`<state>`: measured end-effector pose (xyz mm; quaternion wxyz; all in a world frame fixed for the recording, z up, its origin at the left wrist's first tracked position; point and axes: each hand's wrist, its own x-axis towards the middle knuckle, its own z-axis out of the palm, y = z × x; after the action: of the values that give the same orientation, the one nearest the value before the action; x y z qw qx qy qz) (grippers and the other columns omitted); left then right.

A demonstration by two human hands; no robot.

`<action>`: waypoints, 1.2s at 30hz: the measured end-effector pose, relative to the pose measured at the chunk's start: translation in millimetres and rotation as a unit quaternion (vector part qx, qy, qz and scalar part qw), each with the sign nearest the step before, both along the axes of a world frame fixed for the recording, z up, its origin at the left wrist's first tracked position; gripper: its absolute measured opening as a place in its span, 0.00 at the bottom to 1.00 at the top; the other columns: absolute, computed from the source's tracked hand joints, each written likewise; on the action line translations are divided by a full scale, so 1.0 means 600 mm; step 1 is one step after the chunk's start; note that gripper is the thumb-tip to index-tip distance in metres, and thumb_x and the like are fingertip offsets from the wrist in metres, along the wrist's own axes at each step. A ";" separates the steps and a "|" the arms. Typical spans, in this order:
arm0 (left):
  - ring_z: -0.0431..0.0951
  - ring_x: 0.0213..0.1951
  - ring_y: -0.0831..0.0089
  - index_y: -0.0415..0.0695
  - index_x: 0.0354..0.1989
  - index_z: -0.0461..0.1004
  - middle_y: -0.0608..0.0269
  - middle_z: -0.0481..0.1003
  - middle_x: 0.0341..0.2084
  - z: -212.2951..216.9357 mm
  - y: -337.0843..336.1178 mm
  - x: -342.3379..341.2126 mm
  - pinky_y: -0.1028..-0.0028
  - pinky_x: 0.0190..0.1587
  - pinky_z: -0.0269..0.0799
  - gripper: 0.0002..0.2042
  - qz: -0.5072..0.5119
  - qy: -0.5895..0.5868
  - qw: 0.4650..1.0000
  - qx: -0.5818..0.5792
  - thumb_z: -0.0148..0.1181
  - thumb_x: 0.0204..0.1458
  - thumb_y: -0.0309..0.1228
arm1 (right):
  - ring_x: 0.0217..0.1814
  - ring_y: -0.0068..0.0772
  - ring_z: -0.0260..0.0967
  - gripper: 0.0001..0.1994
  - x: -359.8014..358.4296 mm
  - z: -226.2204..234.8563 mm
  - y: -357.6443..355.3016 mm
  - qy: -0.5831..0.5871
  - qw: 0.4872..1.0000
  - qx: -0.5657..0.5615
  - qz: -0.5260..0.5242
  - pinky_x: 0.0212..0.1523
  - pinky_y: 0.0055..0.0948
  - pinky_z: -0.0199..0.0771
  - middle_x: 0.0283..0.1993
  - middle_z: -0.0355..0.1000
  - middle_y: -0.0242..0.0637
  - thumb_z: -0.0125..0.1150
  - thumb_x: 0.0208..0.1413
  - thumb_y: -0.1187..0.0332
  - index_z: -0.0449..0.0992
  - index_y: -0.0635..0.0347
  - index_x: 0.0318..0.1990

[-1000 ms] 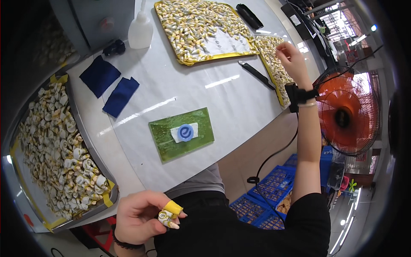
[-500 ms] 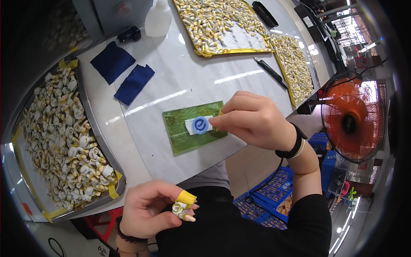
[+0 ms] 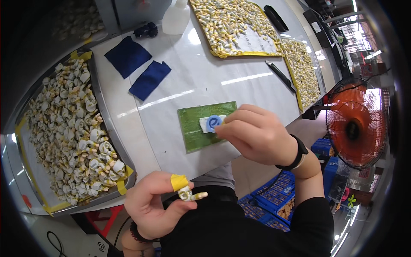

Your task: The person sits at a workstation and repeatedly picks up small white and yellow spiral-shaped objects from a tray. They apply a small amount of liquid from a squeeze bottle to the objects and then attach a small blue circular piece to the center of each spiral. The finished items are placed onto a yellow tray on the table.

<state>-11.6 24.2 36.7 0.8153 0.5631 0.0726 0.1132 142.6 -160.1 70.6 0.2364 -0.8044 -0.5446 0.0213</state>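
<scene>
My left hand [image 3: 156,201] pinches a small white-and-yellow figurine [image 3: 186,194] between thumb and forefinger, with a thin pale piece sticking out to the right. Yellow tape wraps that forefinger's tip. Across the table, my right hand [image 3: 261,135] is closed, its fingertips together at the right edge of a round blue disc [image 3: 213,123]. What those fingertips grip, if anything, is hidden. The disc, marked with a dark swirl, lies on a small white pad [image 3: 204,127] on a green rectangular plate [image 3: 192,141].
At left stands a tray [image 3: 95,85] heaped with similar white-and-yellow pieces. Two trays of slimmer pieces [image 3: 231,25] [image 3: 306,64] lie at the far right, near a black cutter knife [image 3: 280,76]. Blue cloths [image 3: 150,80] and a white bottle [image 3: 176,19] sit farther back. An orange fan [image 3: 355,124] stands right.
The whole view has shifted, so the table's things appear farther right. The figurine in my left hand has turned, its thin piece now pointing right. My right hand stays at the blue disc.
</scene>
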 end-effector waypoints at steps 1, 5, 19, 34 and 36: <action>0.78 0.31 0.70 0.36 0.33 0.73 0.53 0.78 0.29 -0.001 -0.003 -0.002 0.76 0.36 0.72 0.15 0.014 -0.003 1.000 0.005 0.71 0.38 0.24 | 0.29 0.36 0.68 0.09 -0.007 0.004 0.002 0.057 0.998 0.040 -0.006 0.29 0.29 0.70 0.26 0.68 0.37 0.60 0.38 0.81 0.74 0.64 0.31; 0.79 0.31 0.66 0.37 0.32 0.73 0.51 0.78 0.31 -0.015 -0.002 0.000 0.74 0.34 0.74 0.14 0.015 -0.073 0.994 0.080 0.72 0.37 0.24 | 0.27 0.35 0.71 0.09 -0.045 0.034 0.018 0.247 0.954 0.172 -0.009 0.26 0.26 0.70 0.27 0.72 0.38 0.64 0.39 0.83 0.76 0.66 0.31; 0.80 0.32 0.61 0.40 0.26 0.75 0.55 0.78 0.28 0.019 0.005 0.007 0.71 0.35 0.76 0.13 -0.016 -0.089 0.976 0.197 0.74 0.32 0.25 | 0.26 0.37 0.72 0.09 -0.074 0.021 0.040 0.246 0.940 0.230 0.053 0.25 0.28 0.73 0.29 0.73 0.40 0.66 0.41 0.82 0.73 0.64 0.30; 0.79 0.31 0.65 0.39 0.35 0.75 0.57 0.78 0.32 0.024 -0.008 0.027 0.74 0.38 0.74 0.17 0.031 -0.106 0.955 0.277 0.73 0.34 0.25 | 0.23 0.34 0.69 0.08 -0.077 0.026 0.036 0.178 0.949 0.261 0.016 0.24 0.24 0.69 0.27 0.72 0.40 0.65 0.40 0.81 0.75 0.69 0.31; 0.79 0.33 0.66 0.37 0.37 0.74 0.56 0.77 0.33 0.011 -0.006 0.022 0.74 0.41 0.74 0.17 0.046 -0.142 0.950 0.274 0.71 0.38 0.24 | 0.24 0.34 0.69 0.09 -0.080 0.028 0.036 0.205 0.944 0.257 0.011 0.24 0.23 0.68 0.27 0.72 0.39 0.65 0.40 0.80 0.76 0.68 0.32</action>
<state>1.8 20.3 43.3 0.6251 0.7392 -0.0522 0.2452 94.4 -138.7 87.4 0.5419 -0.6882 -0.4800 0.0478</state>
